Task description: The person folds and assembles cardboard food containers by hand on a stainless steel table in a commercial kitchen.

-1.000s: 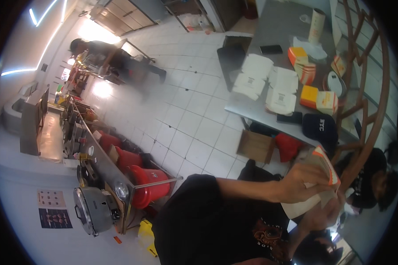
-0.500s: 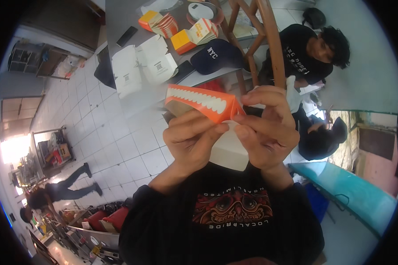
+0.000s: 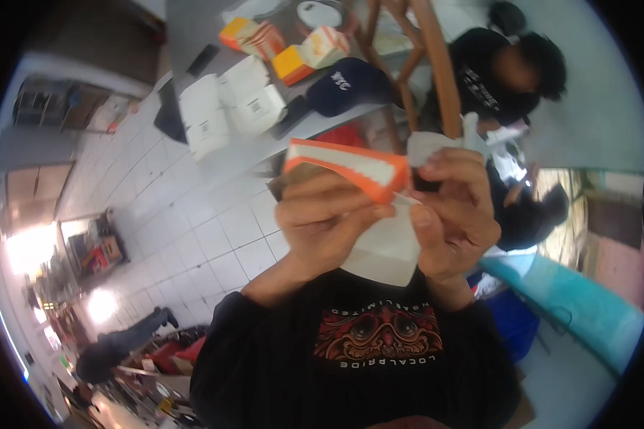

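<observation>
A paper food carton (image 3: pixel 379 187), orange with a white scalloped band outside and plain off-white inside, is held up before my chest, partly folded. My left hand (image 3: pixel 322 222) is closed on its left side, thumb pressing the near edge below the orange wall. At the right end my right hand (image 3: pixel 456 214) has its fingers curled about the end flaps. A pale rounded flap (image 3: pixel 429 146) stands up by its fingertips, and the thumb lies by the off-white panel (image 3: pixel 383 247). Blur hides the exact contact of the right fingertips.
The grey table beyond bears flattened white cartons (image 3: pixel 254 100), stacked yellow-orange cartons (image 3: pixel 293 64), a dark cap (image 3: pixel 347 87) and a phone (image 3: pixel 203 61). A wooden chair (image 3: pixel 436 71) stands right of it. People sit at the right; a teal bench (image 3: pixel 565 300) is nearby.
Both hands and the carton have shifted slightly right. The right fingers have spread from their pinch at the orange corner, and a pale flap now shows there. The view is blurrier.
</observation>
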A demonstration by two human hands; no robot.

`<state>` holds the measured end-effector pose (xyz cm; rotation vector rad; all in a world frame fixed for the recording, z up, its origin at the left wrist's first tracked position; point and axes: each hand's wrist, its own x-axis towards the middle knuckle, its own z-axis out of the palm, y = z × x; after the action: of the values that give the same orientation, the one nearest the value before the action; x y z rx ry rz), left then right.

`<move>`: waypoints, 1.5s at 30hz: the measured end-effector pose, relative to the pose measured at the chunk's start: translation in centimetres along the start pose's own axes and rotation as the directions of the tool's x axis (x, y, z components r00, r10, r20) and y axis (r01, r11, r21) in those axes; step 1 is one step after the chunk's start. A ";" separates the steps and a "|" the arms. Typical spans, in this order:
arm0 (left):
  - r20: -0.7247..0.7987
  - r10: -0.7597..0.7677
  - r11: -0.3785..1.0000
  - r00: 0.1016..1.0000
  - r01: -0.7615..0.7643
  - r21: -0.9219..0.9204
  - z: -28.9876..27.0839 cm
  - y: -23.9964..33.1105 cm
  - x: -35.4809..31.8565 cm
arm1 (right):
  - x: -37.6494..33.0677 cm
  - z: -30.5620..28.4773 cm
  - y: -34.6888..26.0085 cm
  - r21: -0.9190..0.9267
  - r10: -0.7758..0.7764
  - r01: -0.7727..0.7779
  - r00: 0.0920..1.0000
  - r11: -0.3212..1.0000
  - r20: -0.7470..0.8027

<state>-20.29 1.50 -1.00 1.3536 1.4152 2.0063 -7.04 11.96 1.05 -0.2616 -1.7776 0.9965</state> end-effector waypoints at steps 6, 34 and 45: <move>-0.144 0.076 0.996 0.987 -0.070 0.049 -0.5 1.3 0.4 | -0.4 0.1 0.3 -0.144 0.000 0.009 0.998 0.990 0.066; -0.644 -0.181 0.953 0.743 -0.030 -0.303 -1.0 3.5 -6.7 | -0.3 7.8 0.7 0.064 -0.056 0.027 0.858 0.998 0.511; -0.600 -0.273 0.934 0.752 0.057 -0.354 0.3 2.7 -6.8 | -4.1 8.7 4.3 0.117 -0.167 0.139 0.945 0.983 0.281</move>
<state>-16.01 -4.37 -2.05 0.3717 1.3030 2.5552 -13.82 7.91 -5.91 0.0892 -1.9729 1.0442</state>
